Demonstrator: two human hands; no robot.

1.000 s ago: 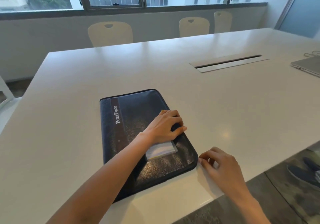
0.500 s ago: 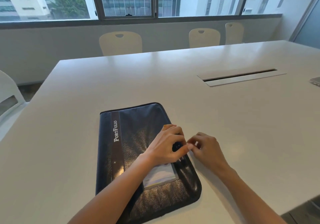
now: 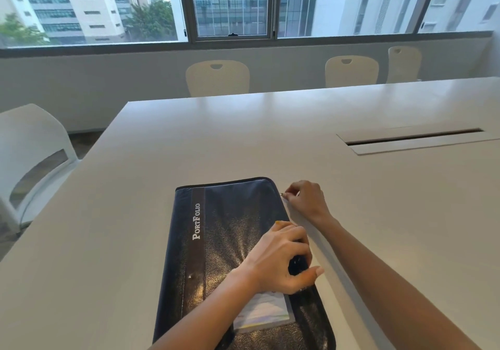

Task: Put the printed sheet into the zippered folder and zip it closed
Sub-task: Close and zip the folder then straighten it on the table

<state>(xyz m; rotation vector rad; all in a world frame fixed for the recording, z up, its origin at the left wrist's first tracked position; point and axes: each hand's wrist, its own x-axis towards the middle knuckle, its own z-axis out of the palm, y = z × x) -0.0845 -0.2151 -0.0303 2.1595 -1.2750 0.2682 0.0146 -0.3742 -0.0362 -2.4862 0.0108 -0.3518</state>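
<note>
A dark navy zippered folder (image 3: 227, 230) marked "PortFolio" lies flat and closed on the white table (image 3: 113, 227), with a clear card pocket (image 3: 261, 313) near its front. My left hand (image 3: 281, 260) presses down on the folder's right side, fingers curled over its edge. My right hand (image 3: 305, 200) is at the folder's far right corner, fingertips pinched on the small metal zipper pull (image 3: 282, 194). The printed sheet is not visible.
A cable slot with a lid (image 3: 414, 139) is set into the table to the right. White chairs stand along the far side (image 3: 217, 77) and at the left (image 3: 32, 157). Windows run behind them.
My right hand has travelled with the zipper pull from the folder's near right corner, along the right edge, to the far right corner. My left hand has stayed pressed on the folder. The view tilted up.
</note>
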